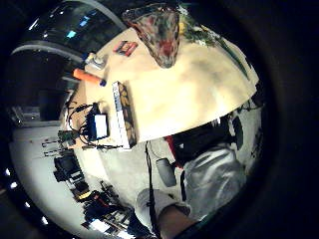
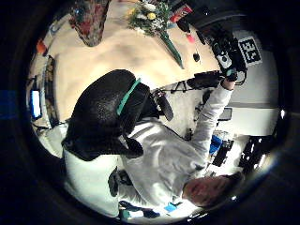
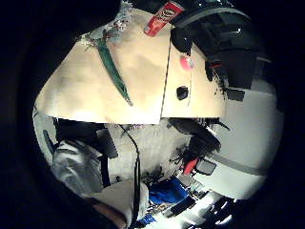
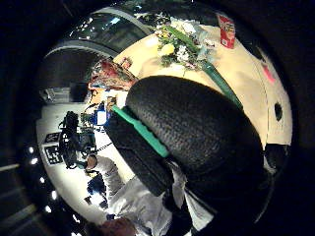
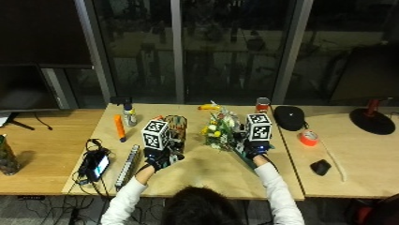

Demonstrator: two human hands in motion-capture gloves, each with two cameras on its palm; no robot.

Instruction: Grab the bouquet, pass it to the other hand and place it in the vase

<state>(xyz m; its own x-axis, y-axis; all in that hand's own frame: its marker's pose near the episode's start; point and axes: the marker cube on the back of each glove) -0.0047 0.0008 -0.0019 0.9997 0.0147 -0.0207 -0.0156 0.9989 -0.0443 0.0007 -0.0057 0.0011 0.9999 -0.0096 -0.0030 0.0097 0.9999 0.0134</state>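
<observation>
The bouquet (image 5: 218, 131) of yellow and white flowers lies on the table, its green wrapped stem (image 3: 112, 67) pointing toward the front edge. A multicoloured vase (image 5: 177, 127) stands upright just left of the flowers. My right hand (image 5: 255, 151) hovers over the stem's end with loosely curled fingers and holds nothing. My left hand (image 5: 159, 160) hangs in front of the vase, also holding nothing. In the palm views the bouquet (image 2: 150, 16) and vase (image 1: 159, 35) show well apart from both palms, and a black glove (image 4: 197, 132) fills much of the right thumb side view.
Left of the vase lie an orange cylinder (image 5: 118, 127), a small bottle (image 5: 129, 115), a long strip (image 5: 129, 159) and a device with cables (image 5: 97, 164). A red can (image 5: 262, 104), a black pouch (image 5: 289, 117), an orange tape roll (image 5: 308, 138) and a small black object (image 5: 320, 167) sit right.
</observation>
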